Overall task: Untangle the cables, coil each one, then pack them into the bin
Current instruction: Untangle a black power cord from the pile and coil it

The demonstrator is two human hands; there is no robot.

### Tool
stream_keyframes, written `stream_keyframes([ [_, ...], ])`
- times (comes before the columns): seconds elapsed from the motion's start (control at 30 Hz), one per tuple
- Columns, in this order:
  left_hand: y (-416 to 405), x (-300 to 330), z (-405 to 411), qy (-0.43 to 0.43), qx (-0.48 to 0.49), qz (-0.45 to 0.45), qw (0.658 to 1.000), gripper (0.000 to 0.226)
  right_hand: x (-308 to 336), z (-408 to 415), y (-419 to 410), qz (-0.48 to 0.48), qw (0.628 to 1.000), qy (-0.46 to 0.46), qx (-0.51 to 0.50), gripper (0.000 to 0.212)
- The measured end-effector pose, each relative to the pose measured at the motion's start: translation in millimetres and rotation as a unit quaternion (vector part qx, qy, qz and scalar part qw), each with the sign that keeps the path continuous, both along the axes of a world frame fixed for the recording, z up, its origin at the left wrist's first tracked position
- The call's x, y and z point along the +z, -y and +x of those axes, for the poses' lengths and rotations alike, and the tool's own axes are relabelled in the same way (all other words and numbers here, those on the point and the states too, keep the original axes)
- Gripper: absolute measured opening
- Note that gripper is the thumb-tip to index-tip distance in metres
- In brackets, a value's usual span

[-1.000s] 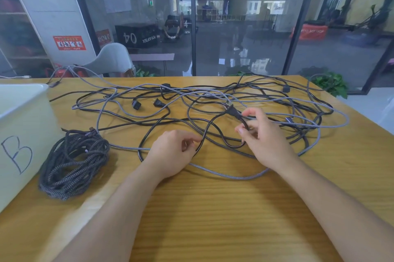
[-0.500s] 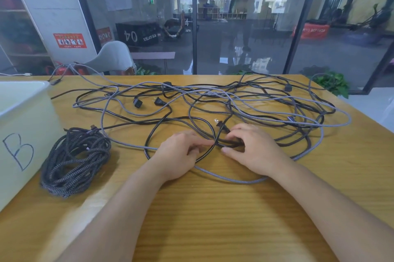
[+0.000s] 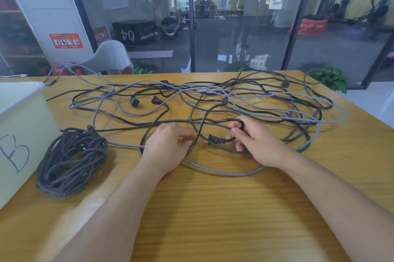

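A tangle of black and grey cables (image 3: 223, 99) sprawls across the far half of the wooden table (image 3: 213, 208). My right hand (image 3: 255, 142) pinches a black power cable just behind its plug (image 3: 213, 139), which points left and lies low over the table. My left hand (image 3: 168, 146) rests on the table beside a black cable loop, its fingers curled loosely near the cable; whether it holds that cable is hard to tell. A coiled dark braided cable (image 3: 72, 159) lies at the left next to the white bin (image 3: 25, 125) marked "B".
Two loose black plugs (image 3: 145, 100) lie in the tangle at the back left. A grey cable (image 3: 64, 69) hangs over the table's far left edge. Glass walls and a grey chair (image 3: 110, 57) stand behind the table.
My right hand has drawn the black plug down from the tangle and toward me, then turned it to point left. My left hand has stayed almost in place.
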State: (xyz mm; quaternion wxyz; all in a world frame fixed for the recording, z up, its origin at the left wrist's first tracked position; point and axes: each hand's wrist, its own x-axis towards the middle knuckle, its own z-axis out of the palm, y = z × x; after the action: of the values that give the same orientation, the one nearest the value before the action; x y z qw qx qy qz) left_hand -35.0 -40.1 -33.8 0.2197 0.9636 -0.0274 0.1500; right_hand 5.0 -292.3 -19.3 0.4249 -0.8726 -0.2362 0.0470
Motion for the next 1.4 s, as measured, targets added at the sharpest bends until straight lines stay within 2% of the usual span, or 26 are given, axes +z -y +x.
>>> stream_keyframes([
  [0.1,0.0,-2.2,1.0,0.006,-0.044,-0.010,0.999,0.039,1.1,-0.2,-1.6,0.081,0.995,-0.049,-0.012,0.006],
  [0.2,2.2,-3.7,0.1,0.025,-0.079,-0.037,0.996,0.046,2.5,-2.5,-3.1,0.123,0.989,-0.082,-0.024,0.010],
  [0.3,2.8,-1.3,-2.8,0.026,-0.092,-0.059,0.994,0.051,4.0,-3.6,-4.6,0.120,0.989,-0.087,-0.023,0.016],
  [0.47,7.8,5.1,-5.9,-0.014,-0.135,-0.107,0.985,0.050,-0.1,0.1,-4.8,0.091,0.993,-0.060,-0.041,0.010],
  [0.6,21.5,5.9,-11.1,-0.048,-0.148,-0.135,0.979,0.070,-1.8,-0.5,-5.3,0.129,0.985,-0.117,-0.007,0.013],
  [0.67,24.7,5.3,-12.8,-0.047,-0.146,-0.133,0.979,0.071,-1.3,-0.9,-5.6,0.117,0.987,-0.112,0.014,0.017],
  [0.73,22.7,5.5,-12.1,-0.036,-0.141,-0.126,0.981,0.068,1.3,-1.5,-4.0,0.091,0.991,-0.095,0.028,0.035],
  [0.83,10.5,8.0,-8.8,-0.019,-0.105,-0.137,0.985,0.065,8.5,-6.0,1.5,-0.002,0.999,-0.033,0.034,0.086],
  [0.9,3.4,11.0,-7.6,-0.015,-0.075,-0.149,0.986,0.049,12.2,-7.9,5.7,-0.067,0.997,0.033,0.005,0.095],
  [0.97,2.1,14.8,-9.0,-0.013,-0.053,-0.163,0.985,0.027,13.2,-4.6,9.4,-0.065,0.994,0.081,-0.031,0.077],
  [1.07,3.1,18.2,-10.1,-0.008,-0.046,-0.208,0.977,0.015,11.7,1.1,10.9,-0.011,0.981,0.162,-0.105,0.030],
  [1.1,3.2,19.8,-10.8,-0.012,-0.046,-0.226,0.973,0.012,11.2,2.4,10.7,0.019,0.977,0.168,-0.127,0.021],
  [1.17,2.3,22.3,-10.7,-0.024,-0.045,-0.235,0.971,0.008,9.8,5.1,11.5,0.059,0.972,0.164,-0.160,0.015],
  [1.27,-1.8,22.0,-9.0,-0.026,-0.022,-0.251,0.967,0.009,9.5,10.5,16.9,0.055,0.958,0.181,-0.216,0.015],
  [1.33,-5.3,23.3,-8.5,-0.004,-0.004,-0.290,0.957,0.006,13.0,12.0,23.3,-0.008,0.948,0.193,-0.254,0.014],
  [1.4,-5.6,26.1,-8.8,0.030,0.000,-0.331,0.943,0.005,15.0,12.3,28.0,-0.145,0.937,0.177,-0.265,0.016],
])
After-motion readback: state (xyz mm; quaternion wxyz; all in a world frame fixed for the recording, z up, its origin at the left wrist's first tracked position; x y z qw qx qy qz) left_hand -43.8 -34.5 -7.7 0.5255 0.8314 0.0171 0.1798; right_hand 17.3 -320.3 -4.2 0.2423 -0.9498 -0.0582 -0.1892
